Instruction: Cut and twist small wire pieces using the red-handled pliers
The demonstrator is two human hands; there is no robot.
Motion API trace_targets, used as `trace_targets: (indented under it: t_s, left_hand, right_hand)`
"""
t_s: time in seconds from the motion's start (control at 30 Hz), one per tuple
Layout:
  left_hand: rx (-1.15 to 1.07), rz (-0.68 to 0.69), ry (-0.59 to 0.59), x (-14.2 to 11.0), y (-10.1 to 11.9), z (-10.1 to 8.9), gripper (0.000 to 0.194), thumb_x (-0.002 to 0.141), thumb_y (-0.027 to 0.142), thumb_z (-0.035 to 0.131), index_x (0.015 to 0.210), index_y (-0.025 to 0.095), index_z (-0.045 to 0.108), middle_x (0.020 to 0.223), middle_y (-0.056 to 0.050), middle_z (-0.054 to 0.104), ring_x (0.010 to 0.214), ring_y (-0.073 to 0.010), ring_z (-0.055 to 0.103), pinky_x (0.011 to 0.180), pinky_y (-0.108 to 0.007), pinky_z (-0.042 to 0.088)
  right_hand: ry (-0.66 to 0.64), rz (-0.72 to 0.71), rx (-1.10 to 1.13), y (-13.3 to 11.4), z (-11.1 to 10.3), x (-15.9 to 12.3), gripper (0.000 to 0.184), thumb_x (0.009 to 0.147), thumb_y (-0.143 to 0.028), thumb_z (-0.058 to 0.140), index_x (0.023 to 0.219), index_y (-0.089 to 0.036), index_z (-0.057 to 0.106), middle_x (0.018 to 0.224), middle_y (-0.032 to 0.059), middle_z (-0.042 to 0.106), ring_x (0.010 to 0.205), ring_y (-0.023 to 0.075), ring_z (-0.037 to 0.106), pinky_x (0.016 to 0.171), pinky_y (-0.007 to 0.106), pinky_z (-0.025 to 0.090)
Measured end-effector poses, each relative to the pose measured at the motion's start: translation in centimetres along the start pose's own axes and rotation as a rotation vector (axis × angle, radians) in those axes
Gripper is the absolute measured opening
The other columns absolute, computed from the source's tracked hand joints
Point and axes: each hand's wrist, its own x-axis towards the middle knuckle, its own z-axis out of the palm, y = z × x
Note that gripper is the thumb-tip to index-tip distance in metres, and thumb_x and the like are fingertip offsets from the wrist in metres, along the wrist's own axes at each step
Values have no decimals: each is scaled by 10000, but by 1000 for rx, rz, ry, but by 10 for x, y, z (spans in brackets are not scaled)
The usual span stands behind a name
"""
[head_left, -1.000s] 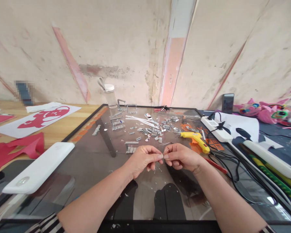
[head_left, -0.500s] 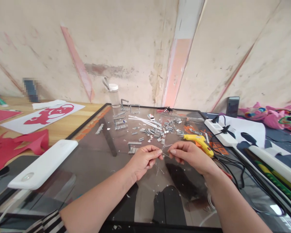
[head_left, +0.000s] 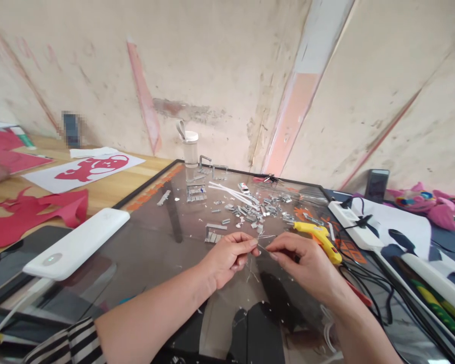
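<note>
Small grey angular pieces (head_left: 255,214) heaped mid dark glossy tabletop (head_left: 147,247); long flat white strips (head_left: 231,192) run back-left from them. Bare left hand (head_left: 233,253) and bare right hand (head_left: 301,255) in front, thin pale strand (head_left: 263,248) between. Yellow plastic glue gun (head_left: 311,230) right of pieces, oblong white power strip (head_left: 349,222) further right. Clear cylindrical bottle (head_left: 191,152) at far left corner (wall-side).

One glue gun (head_left: 311,229), one bottle (head_left: 191,151)

Thin strand (head_left: 263,247) partly hidden, pink bundle (head_left: 447,208) cut off
</note>
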Motion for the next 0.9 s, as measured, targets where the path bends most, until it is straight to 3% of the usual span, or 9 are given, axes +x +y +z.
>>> trace_targets:
  t_s: [0.4, 0.63, 0.77, 0.9]
  left_hand:
    - [28, 32, -19, -3, 2, 2, 260, 622, 309, 716, 650, 146, 515, 560, 18, 584, 330, -1, 291, 369, -186, 94]
    - [19, 31, -28, -4, 3, 1, 262, 623, 313, 715, 651, 146, 515, 561, 20, 581, 322, 0, 291, 362, -189, 89]
    - [2, 19, -47, -3, 4, 2, 268, 617, 314, 720, 650, 148, 513, 563, 20, 580, 324, 1, 300, 363, -184, 94]
    - [-17, 26, -59, -3, 5, 2, 248, 624, 299, 715, 658, 148, 520, 563, 22, 577, 325, 4, 291, 366, -183, 99]
  right_hand:
    - [-40, -38, -33, 0, 2, 0, 167, 761, -148, 526, 854, -217, 646, 812, 37, 627, 709, 158, 566, 634, 261, 444]
    - [17, -29, -55, 1, 6, 2, 117, 779, -192, 522, 749, -209, 634, 721, 25, 622, 664, 156, 556, 614, 259, 424]
    - [-28, 112, 46, 1, 7, 2, 162, 806, -294, 501, 737, -203, 616, 649, 8, 594, 590, 139, 521, 535, 239, 392]
    - [-135, 301, 325, 2, 11, 4, 238, 815, -403, 471, 730, -188, 528, 611, -7, 572, 449, 86, 450, 408, 198, 319]
